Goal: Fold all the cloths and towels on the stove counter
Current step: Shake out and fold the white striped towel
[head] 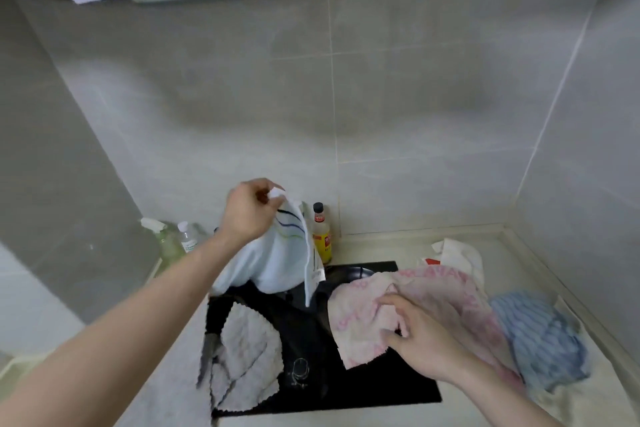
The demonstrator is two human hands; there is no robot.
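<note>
A pale blue towel (273, 263) hangs above the black stove (311, 340), its corner pinched by the left hand (247, 210). Right of the stove, the right hand (420, 340) grips a pink cloth (433, 302) lying on the counter (519, 253). A grey cloth (242, 354) lies on the stove's left edge.

Left hand (247, 210) raised pinching; right hand (420, 340) lowered, curled.
</note>
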